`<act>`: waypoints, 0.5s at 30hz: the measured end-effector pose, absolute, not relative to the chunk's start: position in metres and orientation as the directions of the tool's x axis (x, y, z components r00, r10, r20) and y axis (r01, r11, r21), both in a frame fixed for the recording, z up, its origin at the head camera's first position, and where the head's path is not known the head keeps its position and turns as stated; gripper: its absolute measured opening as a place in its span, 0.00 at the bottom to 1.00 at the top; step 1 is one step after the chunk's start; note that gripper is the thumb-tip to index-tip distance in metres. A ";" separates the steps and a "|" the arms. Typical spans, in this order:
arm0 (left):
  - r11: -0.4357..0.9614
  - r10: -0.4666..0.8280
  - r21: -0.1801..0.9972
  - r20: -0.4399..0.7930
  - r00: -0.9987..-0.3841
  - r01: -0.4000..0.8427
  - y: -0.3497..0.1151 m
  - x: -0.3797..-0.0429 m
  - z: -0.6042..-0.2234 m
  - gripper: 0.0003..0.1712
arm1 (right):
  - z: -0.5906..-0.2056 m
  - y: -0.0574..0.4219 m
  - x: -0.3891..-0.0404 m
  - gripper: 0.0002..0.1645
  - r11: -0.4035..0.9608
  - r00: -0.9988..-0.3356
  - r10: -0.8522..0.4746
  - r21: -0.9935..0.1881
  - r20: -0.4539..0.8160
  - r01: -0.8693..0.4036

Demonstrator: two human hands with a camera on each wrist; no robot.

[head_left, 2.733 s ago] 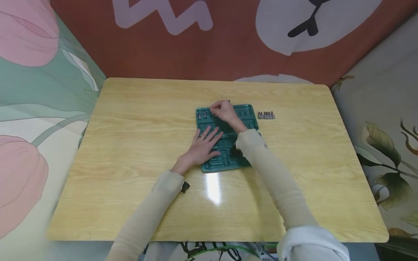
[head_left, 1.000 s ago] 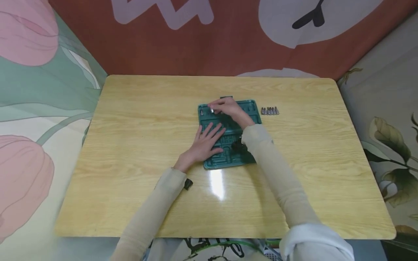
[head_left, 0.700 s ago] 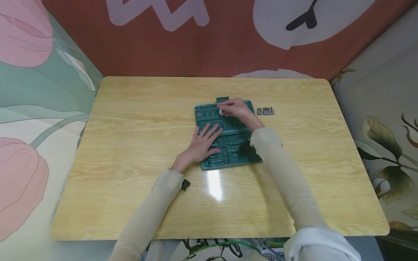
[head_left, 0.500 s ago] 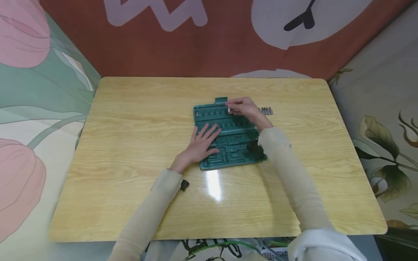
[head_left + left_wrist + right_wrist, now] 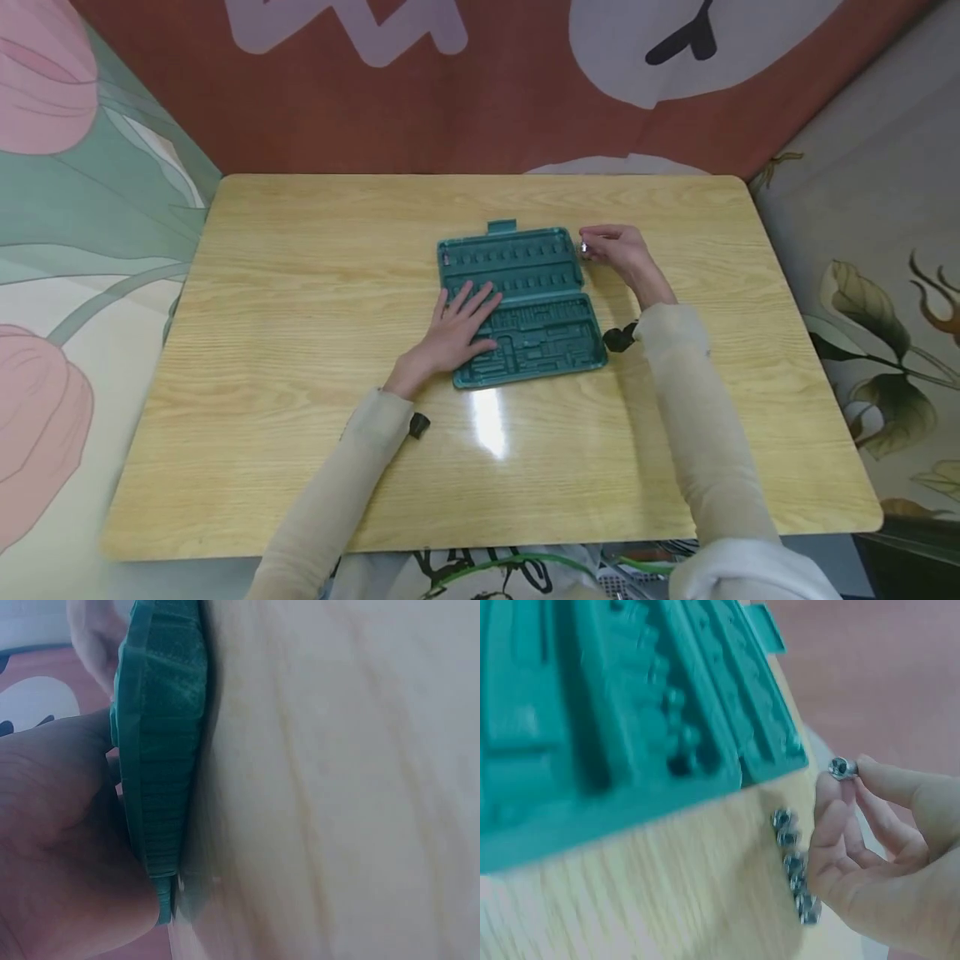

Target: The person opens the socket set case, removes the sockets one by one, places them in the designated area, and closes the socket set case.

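A green molded socket case [image 5: 551, 346] lies unfolded on the table. My left hand [image 5: 452, 335] rests on its left side with fingers spread and straight; in the left wrist view that hand lies against the case wall [image 5: 166, 742]. Past the case's right edge, my right hand [image 5: 621, 252] pinches a small shiny metal socket [image 5: 843, 768] between thumb and fingertips. One socket [image 5: 447, 260] sits in the case's top left slot. Several sockets [image 5: 796, 862] stand in a row on the table beside the case, close to my right hand, which hides them in the head view.
The wooden table [image 5: 285, 333] reaches to a red wall [image 5: 375, 125] at the back. A latch tab [image 5: 502, 227] sticks out from the case's far edge. A small black wrist camera [image 5: 619, 338] hangs below my right sleeve.
My right hand has lifted a socket from the case's upper left row and carried it right, past the case's edge. One socket stays in that row. My left hand keeps its place on the case.
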State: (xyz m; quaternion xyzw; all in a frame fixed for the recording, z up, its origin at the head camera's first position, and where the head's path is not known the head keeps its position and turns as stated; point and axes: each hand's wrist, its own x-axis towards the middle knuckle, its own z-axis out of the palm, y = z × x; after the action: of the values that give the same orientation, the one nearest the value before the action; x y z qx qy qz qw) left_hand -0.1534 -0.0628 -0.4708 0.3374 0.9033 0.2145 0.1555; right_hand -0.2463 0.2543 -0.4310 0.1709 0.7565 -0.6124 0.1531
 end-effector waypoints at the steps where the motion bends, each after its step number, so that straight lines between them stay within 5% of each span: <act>1: 0.680 0.677 0.491 -0.137 -0.723 0.544 -0.063 -0.154 -0.471 0.43 | -0.432 0.258 -0.245 0.25 0.179 -0.897 0.092 -0.879 -0.432 0.441; 9: 0.672 0.682 0.500 -0.131 -0.719 0.547 -0.061 -0.155 -0.471 0.43 | -0.432 0.290 -0.238 0.24 0.031 -0.885 0.293 -0.922 -0.361 0.386; 15: 0.675 0.676 0.506 -0.132 -0.725 0.538 -0.063 -0.153 -0.470 0.43 | -0.440 0.309 -0.235 0.23 0.188 -0.877 0.345 -0.891 -0.335 0.414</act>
State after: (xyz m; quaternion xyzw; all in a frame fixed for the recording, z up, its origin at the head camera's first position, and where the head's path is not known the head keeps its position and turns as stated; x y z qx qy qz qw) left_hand -0.1531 -0.0627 -0.4699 0.3367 0.9016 0.2221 0.1560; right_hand -0.2352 0.3089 -0.4397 0.2463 0.7701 -0.5877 0.0293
